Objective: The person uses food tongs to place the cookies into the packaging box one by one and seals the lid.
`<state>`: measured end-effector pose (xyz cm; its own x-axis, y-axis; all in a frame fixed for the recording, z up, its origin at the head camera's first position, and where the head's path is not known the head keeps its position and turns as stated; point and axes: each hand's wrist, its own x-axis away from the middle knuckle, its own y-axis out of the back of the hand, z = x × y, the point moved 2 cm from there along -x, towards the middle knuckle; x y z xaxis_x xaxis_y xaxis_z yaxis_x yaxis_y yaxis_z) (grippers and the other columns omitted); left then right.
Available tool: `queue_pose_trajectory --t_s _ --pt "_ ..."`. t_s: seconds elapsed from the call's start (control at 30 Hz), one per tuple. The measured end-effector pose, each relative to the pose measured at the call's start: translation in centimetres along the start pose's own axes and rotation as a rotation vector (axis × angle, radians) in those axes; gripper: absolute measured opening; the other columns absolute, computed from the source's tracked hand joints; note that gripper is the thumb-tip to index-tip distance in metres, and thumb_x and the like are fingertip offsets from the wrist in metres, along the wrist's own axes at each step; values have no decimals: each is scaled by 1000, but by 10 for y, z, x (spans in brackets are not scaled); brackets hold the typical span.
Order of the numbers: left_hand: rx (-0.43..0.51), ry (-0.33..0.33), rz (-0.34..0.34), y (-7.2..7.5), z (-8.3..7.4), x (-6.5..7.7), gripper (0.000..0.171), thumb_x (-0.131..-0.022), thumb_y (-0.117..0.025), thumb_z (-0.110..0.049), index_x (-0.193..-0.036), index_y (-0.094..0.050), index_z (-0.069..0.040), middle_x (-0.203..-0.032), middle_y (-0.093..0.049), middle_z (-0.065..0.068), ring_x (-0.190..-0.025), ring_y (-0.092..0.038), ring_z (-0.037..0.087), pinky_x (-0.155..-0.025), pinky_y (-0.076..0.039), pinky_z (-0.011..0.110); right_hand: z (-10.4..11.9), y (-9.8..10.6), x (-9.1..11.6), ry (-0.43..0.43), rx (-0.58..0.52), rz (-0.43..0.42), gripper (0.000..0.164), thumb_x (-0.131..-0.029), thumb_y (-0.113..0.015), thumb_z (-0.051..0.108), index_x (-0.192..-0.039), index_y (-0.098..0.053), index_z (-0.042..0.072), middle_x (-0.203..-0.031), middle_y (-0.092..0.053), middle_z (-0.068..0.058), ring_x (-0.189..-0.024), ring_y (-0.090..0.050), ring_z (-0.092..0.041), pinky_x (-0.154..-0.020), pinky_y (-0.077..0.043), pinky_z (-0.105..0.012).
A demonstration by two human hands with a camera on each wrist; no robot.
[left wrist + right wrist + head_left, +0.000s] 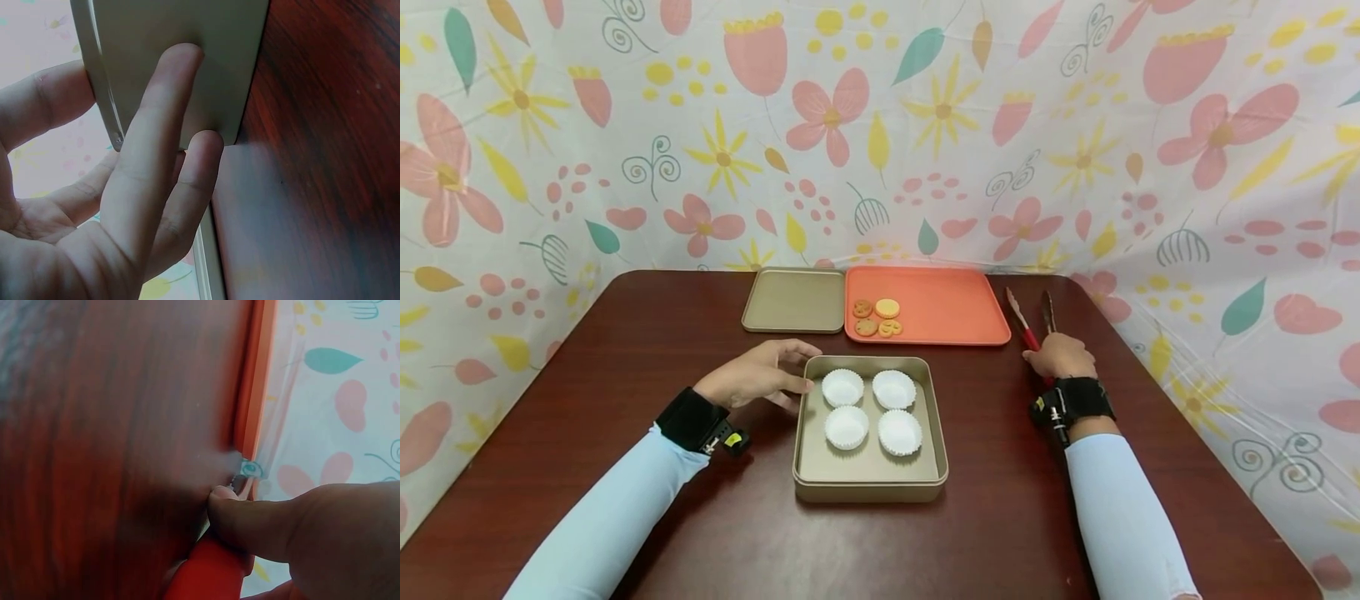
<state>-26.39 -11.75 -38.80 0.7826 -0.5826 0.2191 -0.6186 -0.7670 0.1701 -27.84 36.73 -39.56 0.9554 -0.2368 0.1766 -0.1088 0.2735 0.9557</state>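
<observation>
A square gold tin [871, 493] stands in the middle of the table, holding several white fluted paper cups [847, 427]. My left hand [760, 375] is at its far left corner; in the left wrist view, fairly straight fingertips [181, 62] touch the tin's side wall [231, 75]. On the right, my right hand [1062, 357] holds a pair of tongs [1018, 310] with red grips, its metal arms spread and pointing away. The right wrist view has the thumb [250, 519] on the red grip [209, 572]; the other fingers are mostly hidden.
At the back lies an orange tray [940, 304] with several cookies [887, 308] at its left end. Left of it, adjoining, is a flat gold lid or tray [795, 300]. A flowered cloth [880, 167] hangs behind the dark wooden table [1000, 517].
</observation>
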Motion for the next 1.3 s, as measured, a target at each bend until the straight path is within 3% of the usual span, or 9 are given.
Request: queue_pose_trajectory --t_s 0.37,0.6,0.87,1.13,1.3 --pt "7 0 6 -1 1 -1 59 -95 -69 3 -148 -42 4 -146 -39 31 -108 -65 39 -81 -64 48 -2 6 1 1 -18 9 47 -102 -55 38 -101 -63 -9 -86 -57 -23 -83 -56 -42 -79 -49 -61" --pt "21 9 -15 -2 0 -2 58 -94 -68 5 -147 -45 1 -145 -42 28 -108 -65 41 -80 -64 49 -1 15 6 -31 -93 4 51 -104 -48 40 -112 -60 -10 -97 -55 -28 -93 -46 -52 -80 -46 -67" --pt "9 -3 -11 -1 1 -2 58 -94 -68 5 -147 -44 4 -144 -43 29 -106 -65 40 -80 -63 52 3 19 8 -43 -144 -133 51 -103 -47 41 -97 -65 -7 -81 -55 -20 -76 -55 -39 -60 -46 -44" --pt "18 2 -7 -1 2 -2 57 -94 -68 6 -146 -44 4 -143 -41 30 -102 -66 38 -80 -63 53 3 18 3 -44 -197 -238 59 -104 -51 42 -110 -56 -16 -93 -58 -29 -83 -58 -47 -64 -52 -52" --pt "14 -7 -14 0 2 -2 58 -94 -68 5 -147 -43 5 -144 -40 30 -105 -65 39 -80 -63 52 6 24 2 -18 -202 -313 68 -103 -53 48 -109 -54 -19 -91 -58 -31 -87 -58 -51 -76 -52 -64"
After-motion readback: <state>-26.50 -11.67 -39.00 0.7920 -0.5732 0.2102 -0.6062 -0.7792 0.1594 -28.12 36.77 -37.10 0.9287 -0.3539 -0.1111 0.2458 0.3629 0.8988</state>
